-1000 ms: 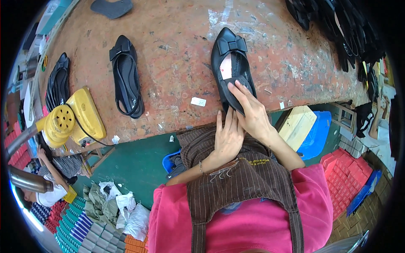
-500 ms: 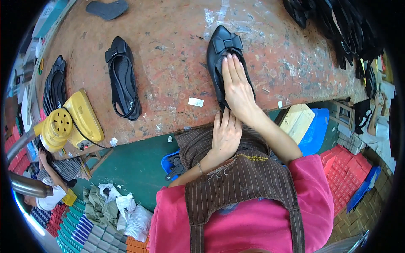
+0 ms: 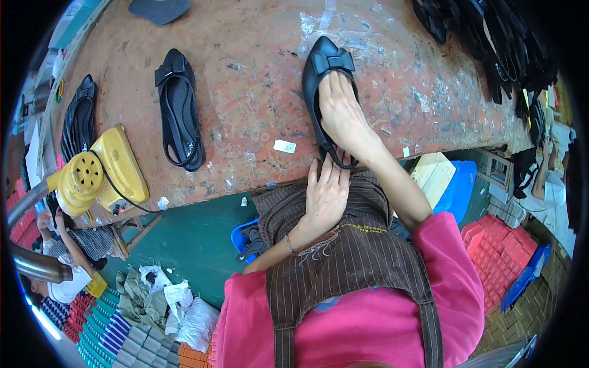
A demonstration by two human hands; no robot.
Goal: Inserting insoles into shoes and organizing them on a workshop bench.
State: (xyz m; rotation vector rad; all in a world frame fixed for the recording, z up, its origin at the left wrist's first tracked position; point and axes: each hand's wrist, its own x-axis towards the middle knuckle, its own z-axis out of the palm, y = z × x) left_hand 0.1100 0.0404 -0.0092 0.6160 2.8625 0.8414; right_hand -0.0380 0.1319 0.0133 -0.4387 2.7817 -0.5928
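Note:
A black pointed slingback shoe (image 3: 311, 92) with a bow on its toe lies near the table's front edge, toe pointing away from me. My right hand (image 3: 345, 119) reaches into it with straight fingers laid along the insole. The fingertips are hidden under the bow. Behind the heel, my left hand (image 3: 326, 199) has its fingers stretched out, their tips at the shoe's back end by the strap. To the left lies a similar black slingback shoe (image 3: 178, 104) with a bow.
Farther left are another black shoe (image 3: 78, 126) and a yellow lamp-like device (image 3: 126, 162). A grey sole (image 3: 159, 10) lies at the back, black shoes (image 3: 503, 43) pile up at far right, and a white label (image 3: 284, 146) lies nearby. Another person (image 3: 70, 276) sits at lower left.
My right hand has slid deeper into the shoe, its fingertips now under the bow. The heel strap now shows beside my wrist. My left hand stays at the heel.

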